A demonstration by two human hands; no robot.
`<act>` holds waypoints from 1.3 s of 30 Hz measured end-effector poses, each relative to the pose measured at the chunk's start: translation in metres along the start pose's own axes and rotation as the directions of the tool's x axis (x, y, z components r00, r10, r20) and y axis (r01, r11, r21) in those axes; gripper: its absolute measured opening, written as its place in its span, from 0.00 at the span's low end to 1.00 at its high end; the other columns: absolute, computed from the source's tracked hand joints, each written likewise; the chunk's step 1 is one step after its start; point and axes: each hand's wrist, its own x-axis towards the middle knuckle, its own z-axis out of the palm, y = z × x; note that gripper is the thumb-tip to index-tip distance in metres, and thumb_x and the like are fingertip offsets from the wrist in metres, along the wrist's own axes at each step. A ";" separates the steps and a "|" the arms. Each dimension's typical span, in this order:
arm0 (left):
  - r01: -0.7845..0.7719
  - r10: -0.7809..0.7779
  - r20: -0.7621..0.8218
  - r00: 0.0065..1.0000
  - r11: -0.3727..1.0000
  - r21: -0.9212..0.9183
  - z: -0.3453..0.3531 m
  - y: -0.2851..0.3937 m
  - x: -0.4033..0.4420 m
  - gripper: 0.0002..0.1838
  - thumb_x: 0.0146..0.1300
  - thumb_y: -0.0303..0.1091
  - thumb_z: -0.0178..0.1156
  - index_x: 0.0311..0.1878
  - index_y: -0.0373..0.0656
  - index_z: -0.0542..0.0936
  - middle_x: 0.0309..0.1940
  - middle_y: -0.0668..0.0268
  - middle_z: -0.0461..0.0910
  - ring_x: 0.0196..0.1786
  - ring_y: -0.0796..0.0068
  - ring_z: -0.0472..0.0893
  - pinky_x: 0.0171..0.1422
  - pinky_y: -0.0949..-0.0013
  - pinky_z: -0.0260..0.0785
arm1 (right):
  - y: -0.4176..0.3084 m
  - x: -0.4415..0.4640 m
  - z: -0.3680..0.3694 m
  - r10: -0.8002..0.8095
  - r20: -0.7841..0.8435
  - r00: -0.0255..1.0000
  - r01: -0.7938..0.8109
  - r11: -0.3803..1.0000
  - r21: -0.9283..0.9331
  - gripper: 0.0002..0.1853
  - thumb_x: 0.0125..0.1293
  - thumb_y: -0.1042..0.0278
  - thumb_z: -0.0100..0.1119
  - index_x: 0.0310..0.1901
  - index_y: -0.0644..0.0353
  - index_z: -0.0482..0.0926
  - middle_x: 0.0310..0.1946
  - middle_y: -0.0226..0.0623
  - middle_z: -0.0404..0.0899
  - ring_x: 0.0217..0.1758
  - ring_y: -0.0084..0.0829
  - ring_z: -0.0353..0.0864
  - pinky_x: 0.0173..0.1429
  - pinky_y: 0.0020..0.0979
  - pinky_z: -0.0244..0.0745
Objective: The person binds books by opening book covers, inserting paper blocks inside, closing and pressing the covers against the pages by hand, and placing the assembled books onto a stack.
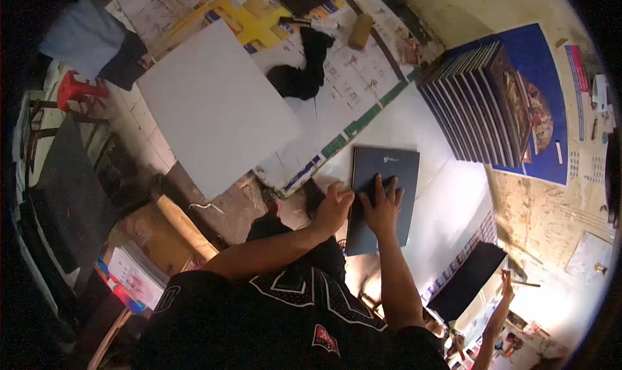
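A dark blue hardcover book (402, 169), with a small pale logo near its top, lies closed on the white tabletop in front of me. My right hand (382, 208) rests flat on its cover with the fingers spread. At the book's left edge is my left hand (334, 209), its fingers curled and pinching that edge. The underside of the left fingers is hidden.
A row of thick dark books (476, 104) stands at the right on a blue sheet (551, 156). Left of me is a large white board (214, 104), with a black cloth (308, 69) beyond it. Another person's hand (506, 286) is at lower right, near a black panel (466, 282).
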 end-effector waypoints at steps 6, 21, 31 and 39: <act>0.162 -0.158 0.037 0.987 0.957 -0.240 -0.004 0.014 0.004 0.33 0.71 0.45 0.54 0.68 0.34 0.55 0.57 0.49 0.73 0.58 0.62 0.75 0.63 0.63 0.67 | -0.004 0.005 0.005 0.024 -0.034 0.999 -0.027 0.997 -0.079 0.40 0.59 0.33 0.59 0.72 0.34 0.61 0.77 0.50 0.45 0.76 0.70 0.39 0.63 0.80 0.48; -0.002 -0.260 0.413 0.873 0.845 0.535 0.013 -0.027 -0.018 0.33 0.61 0.64 0.59 0.32 0.35 0.82 0.25 0.52 0.82 0.33 0.51 0.83 0.43 0.53 0.73 | -0.012 0.001 -0.005 0.041 -0.092 0.995 -0.053 0.990 -0.129 0.41 0.57 0.30 0.59 0.71 0.31 0.62 0.75 0.49 0.51 0.75 0.69 0.47 0.63 0.75 0.58; -0.377 0.117 0.394 0.912 0.620 0.688 0.035 -0.046 -0.040 0.17 0.59 0.47 0.60 0.35 0.40 0.83 0.28 0.47 0.82 0.38 0.48 0.83 0.43 0.52 0.75 | -0.036 -0.037 -0.013 -0.146 -0.051 0.988 0.141 0.986 -0.090 0.38 0.65 0.47 0.56 0.71 0.57 0.59 0.74 0.53 0.52 0.73 0.64 0.54 0.68 0.68 0.56; -0.106 0.127 0.621 0.774 0.992 -0.071 0.063 0.031 -0.050 0.17 0.72 0.37 0.53 0.59 0.39 0.74 0.46 0.61 0.82 0.45 0.72 0.81 0.48 0.66 0.74 | -0.012 -0.079 -0.183 0.090 -0.354 0.931 -0.019 0.980 0.198 0.24 0.66 0.72 0.50 0.64 0.57 0.69 0.48 0.55 0.80 0.45 0.53 0.83 0.50 0.45 0.79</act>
